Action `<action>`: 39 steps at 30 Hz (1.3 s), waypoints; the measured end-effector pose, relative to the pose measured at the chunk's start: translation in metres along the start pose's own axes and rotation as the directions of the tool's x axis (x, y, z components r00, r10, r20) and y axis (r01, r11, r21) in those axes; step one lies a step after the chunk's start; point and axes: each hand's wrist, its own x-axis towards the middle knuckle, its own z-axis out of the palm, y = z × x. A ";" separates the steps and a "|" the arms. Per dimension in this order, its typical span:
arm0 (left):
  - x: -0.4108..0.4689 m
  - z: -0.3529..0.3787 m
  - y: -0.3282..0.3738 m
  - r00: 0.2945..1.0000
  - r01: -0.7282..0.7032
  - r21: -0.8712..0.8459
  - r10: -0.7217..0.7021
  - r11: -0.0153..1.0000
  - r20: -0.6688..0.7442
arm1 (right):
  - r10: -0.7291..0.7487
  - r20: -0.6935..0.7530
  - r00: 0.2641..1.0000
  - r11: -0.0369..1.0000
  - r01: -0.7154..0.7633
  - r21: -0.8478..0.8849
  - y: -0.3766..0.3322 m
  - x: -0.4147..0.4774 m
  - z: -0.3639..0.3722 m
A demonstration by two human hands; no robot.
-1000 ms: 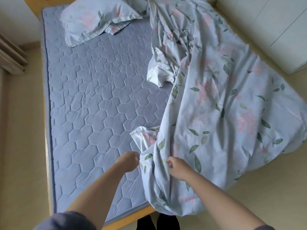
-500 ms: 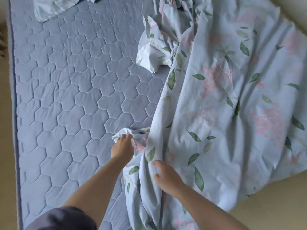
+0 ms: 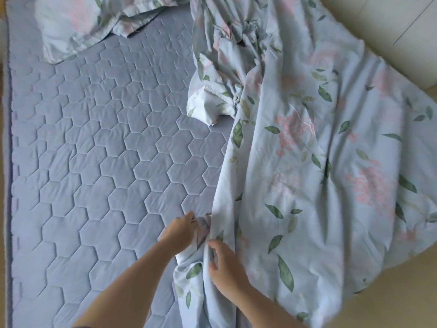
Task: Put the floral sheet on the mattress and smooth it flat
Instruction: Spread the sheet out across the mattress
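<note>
Both hands are working at the lower centre of the frame, where the floral sheet (image 3: pixel 307 174) is meeting the bare mattress (image 3: pixel 94 162). Left hand (image 3: pixel 181 230), reaching in from the lower left, is closing its fingers on a bunched fold at the sheet's near left edge, with crumpled cloth showing between fingers and palm. Right hand (image 3: pixel 224 268), just beside it and slightly lower in the frame, is pinching a raised ridge of the same sheet between thumb and curled fingers, so both hands are holding fabric rather than lying flat on it. Floral sheet, pale blue with green leaves and pink blossoms, is lying in a rumpled mass over the right half of the frame, covering that side of the mattress and spilling over its right edge toward the pale yellow floor (image 3: pixel 390 292) at lower right. An upturned corner, showing a whiter underside, is sitting near the upper centre. Quilted mattress surface, grey-blue with hexagonal stitching, is lying uncovered across the left half of the frame. Pillow (image 3: pixel 78 22) in matching floral print is resting on the mattress at the upper left, partly blurred. White panelling (image 3: pixel 390 24) is filling the upper right corner.
</note>
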 end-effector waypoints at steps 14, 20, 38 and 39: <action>-0.232 -0.168 -0.027 0.920 -0.389 -0.411 0.328 0.824 -0.214 | -0.089 -0.349 0.933 0.992 0.052 -0.114 -0.198 -0.128 -0.009; -0.322 -0.215 -0.063 0.858 -0.509 -0.475 0.383 0.718 -0.342 | -0.026 -0.446 0.895 0.963 0.142 0.227 -0.293 -0.207 -0.002; -0.410 -0.281 -0.085 0.706 -0.482 -0.081 0.332 0.873 -0.625 | -0.164 -0.353 0.921 0.905 0.283 0.319 -0.316 -0.272 -0.061; -0.410 -0.283 -0.085 0.738 -0.421 0.066 0.384 0.905 -0.555 | -0.257 -0.305 0.917 0.913 0.334 0.234 -0.317 -0.277 -0.067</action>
